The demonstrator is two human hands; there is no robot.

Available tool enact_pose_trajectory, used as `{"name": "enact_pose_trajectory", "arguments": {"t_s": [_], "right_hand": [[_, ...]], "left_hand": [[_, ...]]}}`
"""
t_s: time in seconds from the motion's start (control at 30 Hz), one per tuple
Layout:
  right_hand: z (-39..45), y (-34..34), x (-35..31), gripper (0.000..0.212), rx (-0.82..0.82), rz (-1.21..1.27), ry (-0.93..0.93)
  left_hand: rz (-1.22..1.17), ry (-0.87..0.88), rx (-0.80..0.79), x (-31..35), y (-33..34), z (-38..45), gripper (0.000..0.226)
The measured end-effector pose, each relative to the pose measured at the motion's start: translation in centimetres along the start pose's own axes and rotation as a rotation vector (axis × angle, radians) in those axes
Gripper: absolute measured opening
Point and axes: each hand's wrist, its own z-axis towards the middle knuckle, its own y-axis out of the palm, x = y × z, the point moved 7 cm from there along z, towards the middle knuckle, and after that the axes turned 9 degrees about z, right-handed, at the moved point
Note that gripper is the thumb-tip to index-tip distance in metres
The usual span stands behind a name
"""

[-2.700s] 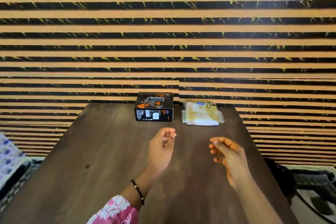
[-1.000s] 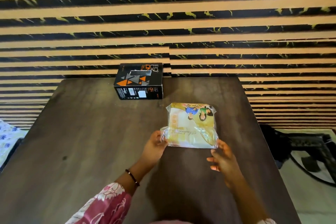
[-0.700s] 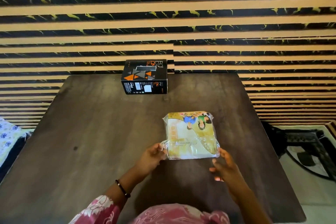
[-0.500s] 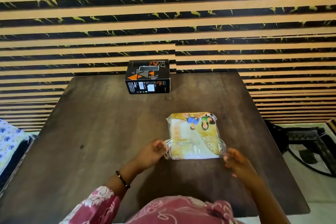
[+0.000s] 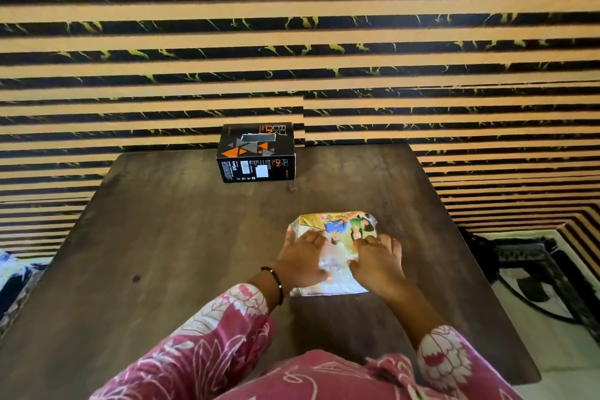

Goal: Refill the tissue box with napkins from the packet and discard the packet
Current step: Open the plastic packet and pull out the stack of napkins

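Sitting under it all: dark wooden bench (image 5: 168,237), pushed against a striped wall (image 5: 292,42). Standing at the far edge, well apart from the hands: black tissue box (image 5: 256,153). Lying flat near the front: napkin packet (image 5: 334,230). Resting on top, side by side, left hand (image 5: 300,261) and right hand (image 5: 376,265), each grip spread flat, fingers pressing the plastic.

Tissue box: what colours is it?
Black tissue box with orange and grey triangles, seen in the head view.
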Motion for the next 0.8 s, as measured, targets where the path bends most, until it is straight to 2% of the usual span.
{"name": "enact_pose_trajectory", "arguments": {"t_s": [0.1,0.33,0.6,0.8], "right_hand": [[0.0,0.3,-0.4,0.036,0.045,-0.007,-0.013],[0.8,0.6,-0.2,0.028,0.056,0.154,0.14],[0.5,0.4,-0.9,0.024,0.128,0.208,0.056],[0.9,1.1,-0.4,0.022,0.048,0.276,0.144]], "left_hand": [[-0.065,-0.025,0.018,0.0,-0.1,-0.5,0.08],[-0.115,-0.053,-0.002,0.4,0.1,-1.3,0.081],[-0.131,-0.072,-0.03,0.3,0.6,-1.4,0.082],[-0.137,-0.079,-0.042,0.5,0.7,-1.4,0.081]]}}
